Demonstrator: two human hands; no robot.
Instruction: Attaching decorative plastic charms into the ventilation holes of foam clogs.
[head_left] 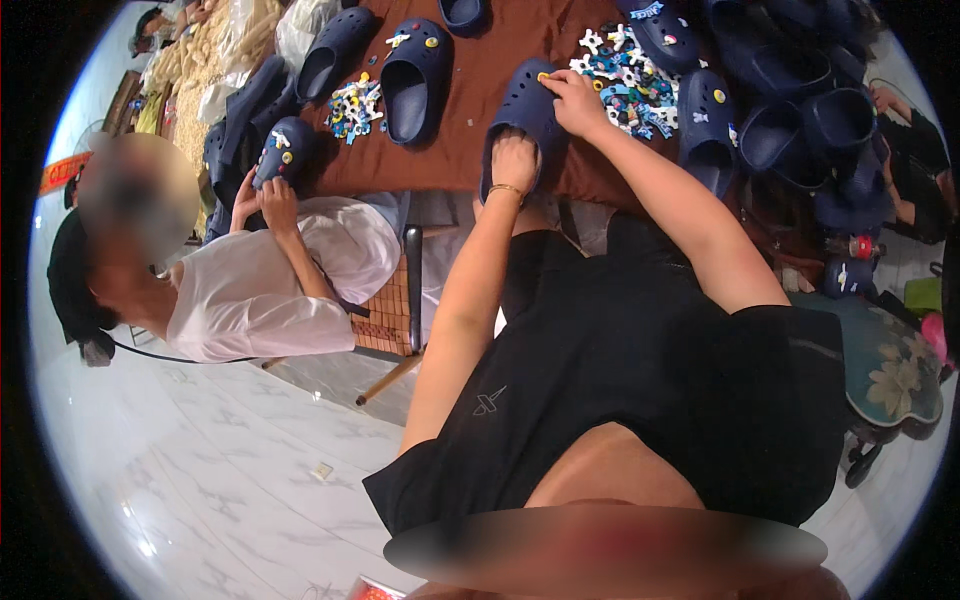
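Note:
A navy blue clog (524, 108) lies on the brown table (470, 150) in front of me. My left hand (514, 162) is tucked into its heel opening and holds it steady. My right hand (574, 98) rests on top of the clog, its fingertips pressing a small yellow charm (543, 76) onto the upper. Just right of that hand lies a heap of small blue, white and coloured charms (630, 85).
A person in a white shirt (265, 275) sits at my left, both hands on another navy clog (280, 150). More navy clogs (412, 78) and a second charm heap (355, 105) cover the table. Piles of clogs (800, 100) crowd the right side. Pale marble floor (200, 450) lies below.

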